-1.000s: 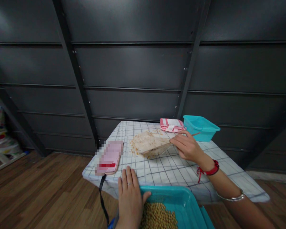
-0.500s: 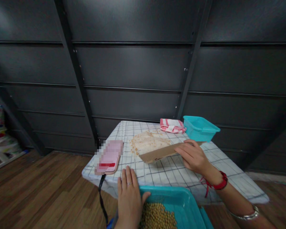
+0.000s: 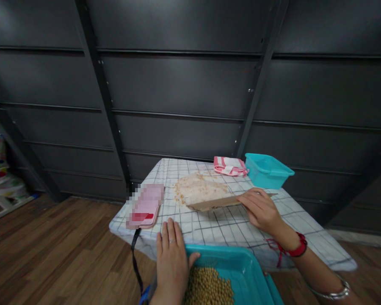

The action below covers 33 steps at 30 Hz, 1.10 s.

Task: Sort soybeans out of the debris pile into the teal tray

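1 camera rides on the person's head, facing forward and down. The left hand (image 3: 173, 262) and right hand (image 3: 262, 209) lie close beneath it at the frame's bottom; beyond them the surface (image 3: 228, 231) runs away toward a dark panelled wall (image 3: 178, 84) filling the upper half.

Domestic room: wood floor (image 3: 51, 254), clothed table (image 3: 228, 231)

The table (image 3: 228, 231) carries a white checked cloth. A cardboard strip (image 3: 216, 203) rests on it, touching the right hand's fingers (image 3: 252, 202). A pale scatter of grain (image 3: 198, 189) lies just beyond the strip. A flat pink object (image 3: 145, 205), possibly a phone, lies just beyond the left hand's fingers (image 3: 169, 231). A striped cloth (image 3: 230, 166) and a small teal tub (image 3: 268, 170) sit well beyond the right fingers.
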{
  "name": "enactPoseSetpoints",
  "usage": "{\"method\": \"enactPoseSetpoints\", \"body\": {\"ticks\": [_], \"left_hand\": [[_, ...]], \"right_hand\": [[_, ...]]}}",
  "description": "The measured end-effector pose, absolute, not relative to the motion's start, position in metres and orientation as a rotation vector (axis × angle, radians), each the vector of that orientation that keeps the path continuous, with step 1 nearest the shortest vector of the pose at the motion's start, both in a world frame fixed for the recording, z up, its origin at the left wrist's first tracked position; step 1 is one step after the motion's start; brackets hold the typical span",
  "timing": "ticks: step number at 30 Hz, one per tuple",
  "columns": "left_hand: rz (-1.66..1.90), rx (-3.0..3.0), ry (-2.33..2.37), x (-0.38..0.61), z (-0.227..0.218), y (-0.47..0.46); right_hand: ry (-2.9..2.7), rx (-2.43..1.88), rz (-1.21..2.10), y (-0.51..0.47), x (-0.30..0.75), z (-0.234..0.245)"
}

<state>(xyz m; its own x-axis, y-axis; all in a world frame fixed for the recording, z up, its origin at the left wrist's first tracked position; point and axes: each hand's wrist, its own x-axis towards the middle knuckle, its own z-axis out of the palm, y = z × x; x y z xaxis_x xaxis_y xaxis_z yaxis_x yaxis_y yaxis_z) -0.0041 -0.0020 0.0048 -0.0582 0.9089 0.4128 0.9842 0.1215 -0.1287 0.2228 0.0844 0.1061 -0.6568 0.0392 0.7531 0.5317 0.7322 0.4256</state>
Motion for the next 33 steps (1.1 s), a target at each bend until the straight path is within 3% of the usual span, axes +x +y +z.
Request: {"method": "enactPoseSetpoints", "body": {"ticks": [33], "left_hand": [[-0.275,-1.872,-2.065,-0.004,0.008,-0.003]], "right_hand": [[-2.233,-0.402,-0.702,0.080,0.226,0.106]]}}
